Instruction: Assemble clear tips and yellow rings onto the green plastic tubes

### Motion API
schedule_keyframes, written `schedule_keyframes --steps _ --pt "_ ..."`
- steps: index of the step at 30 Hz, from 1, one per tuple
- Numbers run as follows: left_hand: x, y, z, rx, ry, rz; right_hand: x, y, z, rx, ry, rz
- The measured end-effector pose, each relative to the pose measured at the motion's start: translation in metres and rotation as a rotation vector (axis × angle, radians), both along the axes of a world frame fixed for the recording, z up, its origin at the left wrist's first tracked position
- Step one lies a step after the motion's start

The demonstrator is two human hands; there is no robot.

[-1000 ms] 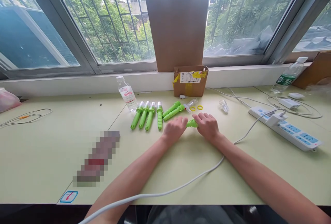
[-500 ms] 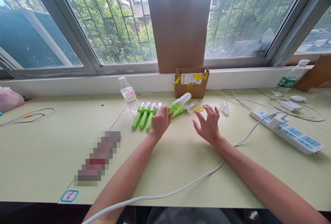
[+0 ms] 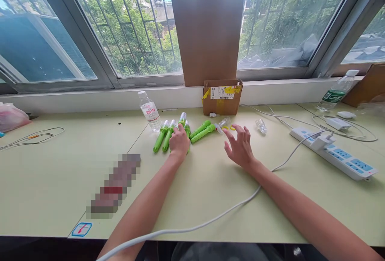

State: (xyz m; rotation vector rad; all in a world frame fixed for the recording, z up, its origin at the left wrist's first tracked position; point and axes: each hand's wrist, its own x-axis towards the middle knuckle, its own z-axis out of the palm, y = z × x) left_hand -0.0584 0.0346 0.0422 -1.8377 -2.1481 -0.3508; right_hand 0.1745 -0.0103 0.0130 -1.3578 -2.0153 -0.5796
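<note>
My left hand (image 3: 179, 141) has its fingers wrapped round a green stick with a clear ribbed cap (image 3: 183, 118); the hand hides most of its lower part. Beside it on the table lie several similar capped sticks, among them one green stick (image 3: 160, 137) at the left end of the row. Two green sticks without clear caps (image 3: 203, 133) lie together between my hands. My right hand (image 3: 240, 145) hovers with fingers apart, holding nothing, near a yellow ring (image 3: 232, 128) and a clear plastic cap (image 3: 224, 122). Another clear cap (image 3: 261, 126) lies farther right.
A small cardboard box (image 3: 222, 102) stands at the back, with a small white piece (image 3: 212, 115) before it. A water bottle (image 3: 149, 112) is behind the sticks. The power strip (image 3: 333, 154) lies right. A white cable (image 3: 210, 221) crosses in front of my forearms.
My left hand has moved left and brought its green stick from a slant over the uncapped sticks to the row of capped ones. My right hand has barely moved.
</note>
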Motion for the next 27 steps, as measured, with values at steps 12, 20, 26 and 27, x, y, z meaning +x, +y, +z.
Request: schedule_keyframes --steps 12,20,26,27 --pt "0.0031 -0.0015 -0.0047 -0.053 0.009 -0.025 -0.0009 0.0001 0.0001 -0.023 -0.028 -0.023" --pt "0.0056 -0.0029 -0.0032 -0.087 -0.008 -0.032 -0.001 -0.0001 0.0006 -0.069 -0.053 -0.049" --pt "0.0055 -0.0028 -0.0037 -0.07 0.003 -0.044 -0.0007 0.0011 -0.0019 -0.102 -0.075 -0.05" --pt "0.0058 -0.0031 -0.0027 -0.044 0.015 -0.053 -0.0004 0.0014 -0.0026 -0.11 -0.075 -0.049"
